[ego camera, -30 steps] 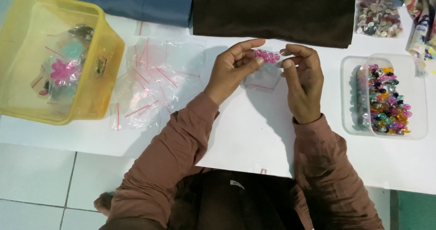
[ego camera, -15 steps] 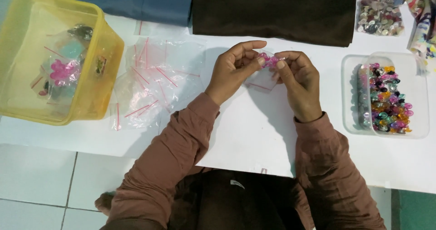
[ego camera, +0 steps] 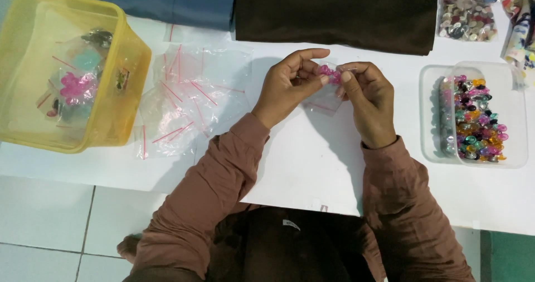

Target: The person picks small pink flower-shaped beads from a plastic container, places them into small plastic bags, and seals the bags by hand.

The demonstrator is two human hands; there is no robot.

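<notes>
My left hand [ego camera: 287, 87] and my right hand [ego camera: 368, 95] meet above the white table [ego camera: 312, 165], each pinching the top of a small clear zip bag [ego camera: 326, 95]. Pink beads [ego camera: 329, 73] show at the bag's mouth between my fingertips. The bag hangs down between the two hands, close to the table top. Brown sleeves cover both forearms.
A yellow plastic bin [ego camera: 120, 112] with filled little bags stands at the left. Loose empty zip bags [ego camera: 189, 101] lie beside it. A clear tub of colourful beads [ego camera: 473, 120] sits at the right. Dark brown cloth [ego camera: 334, 11] and blue cloth [ego camera: 156, 0] lie at the back.
The pink beads have sunk further between my fingertips into the bag's mouth. Both hands have stayed in about the same place.
</notes>
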